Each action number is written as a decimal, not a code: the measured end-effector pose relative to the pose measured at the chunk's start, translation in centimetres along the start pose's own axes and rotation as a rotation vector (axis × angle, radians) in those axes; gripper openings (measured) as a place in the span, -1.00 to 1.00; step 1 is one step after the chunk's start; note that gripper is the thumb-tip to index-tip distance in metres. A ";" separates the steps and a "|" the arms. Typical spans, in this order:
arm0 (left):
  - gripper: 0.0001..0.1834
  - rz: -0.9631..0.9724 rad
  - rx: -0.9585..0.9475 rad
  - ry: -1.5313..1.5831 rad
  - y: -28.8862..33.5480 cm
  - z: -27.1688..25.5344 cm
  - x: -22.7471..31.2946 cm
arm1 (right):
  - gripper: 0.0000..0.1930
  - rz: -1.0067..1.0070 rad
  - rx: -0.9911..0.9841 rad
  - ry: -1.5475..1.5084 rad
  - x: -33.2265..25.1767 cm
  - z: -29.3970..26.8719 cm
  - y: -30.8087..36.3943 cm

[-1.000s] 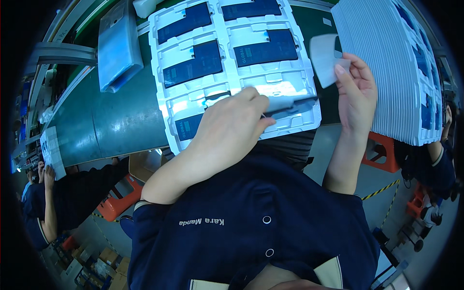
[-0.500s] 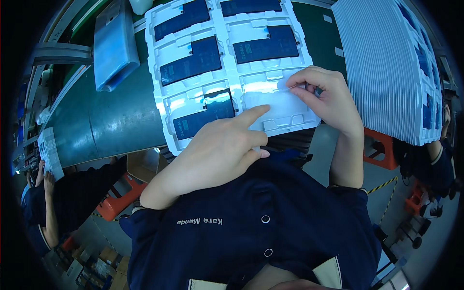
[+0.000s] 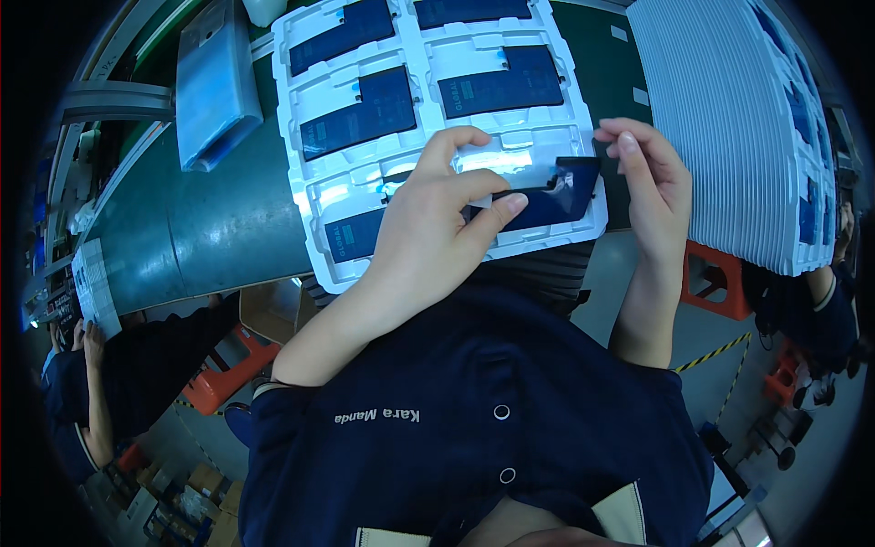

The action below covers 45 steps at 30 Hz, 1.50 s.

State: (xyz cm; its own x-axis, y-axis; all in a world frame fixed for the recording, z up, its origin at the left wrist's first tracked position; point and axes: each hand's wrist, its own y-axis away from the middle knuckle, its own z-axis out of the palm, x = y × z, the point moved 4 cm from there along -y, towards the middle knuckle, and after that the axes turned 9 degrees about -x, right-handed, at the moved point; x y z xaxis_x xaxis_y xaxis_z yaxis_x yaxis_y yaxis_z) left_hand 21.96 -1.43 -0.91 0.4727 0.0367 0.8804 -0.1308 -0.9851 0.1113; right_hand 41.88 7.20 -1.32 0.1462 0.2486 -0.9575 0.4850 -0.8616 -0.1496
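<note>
A white moulded plastic tray [image 3: 428, 100] lies in front of me, with dark flat batteries in its compartments, each with a corner notch. Between my left thumb and fingers my left hand [image 3: 447, 205] grips one battery [image 3: 565, 196] by its left end. That battery is tilted over the lower right compartment, its long edge raised; its left part is hidden by my fingers. Just off the tray's right edge, my right hand [image 3: 652, 169] is raised with thumb and fingers apart, close to the battery's right end. Beneath my left hand, another battery [image 3: 351, 239] is partly covered.
A tall stack of white trays [image 3: 729, 137] stands at the right. On the green bench [image 3: 219, 228] to the left lies a clear plastic bag [image 3: 216, 91]. Orange stools [image 3: 720, 290] stand below the bench, and other people work at both sides.
My left hand has closed on a battery, which now shows tilted where the compartment looked pale before. My right hand has moved right, off the tray, and its pinch has loosened.
</note>
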 end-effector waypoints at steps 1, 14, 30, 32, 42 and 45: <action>-0.85 0.023 0.035 -0.051 0.0 0.1 -0.1 | -0.83 0.005 0.022 0.023 -0.3 -0.1 0.5; -0.72 0.205 0.157 -0.336 1.2 0.5 0.4 | -0.33 -0.322 0.975 -0.108 -9.6 -13.8 12.5; -0.58 0.229 0.223 -0.212 2.5 -1.9 0.7 | -0.17 -0.154 0.702 -0.352 -12.6 -14.5 11.2; -0.58 0.235 0.237 -0.188 2.5 -2.2 0.7 | -0.21 -0.274 0.762 -0.587 -12.3 -15.8 11.6; -0.61 0.226 0.273 -0.127 3.5 -4.1 0.6 | -0.58 -0.302 0.386 -1.030 -7.4 -25.9 10.6; -0.63 0.242 0.273 -0.091 3.7 -4.7 0.2 | -0.70 -0.134 0.544 -1.049 -8.6 -27.2 8.3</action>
State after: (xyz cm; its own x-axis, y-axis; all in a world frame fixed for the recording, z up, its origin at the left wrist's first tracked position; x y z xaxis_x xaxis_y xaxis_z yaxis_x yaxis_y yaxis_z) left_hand 17.49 -4.25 1.82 0.5334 -0.2060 0.8204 -0.0170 -0.9723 -0.2331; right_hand 68.16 9.94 12.36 -0.7776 0.0857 -0.6228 -0.0241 -0.9940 -0.1066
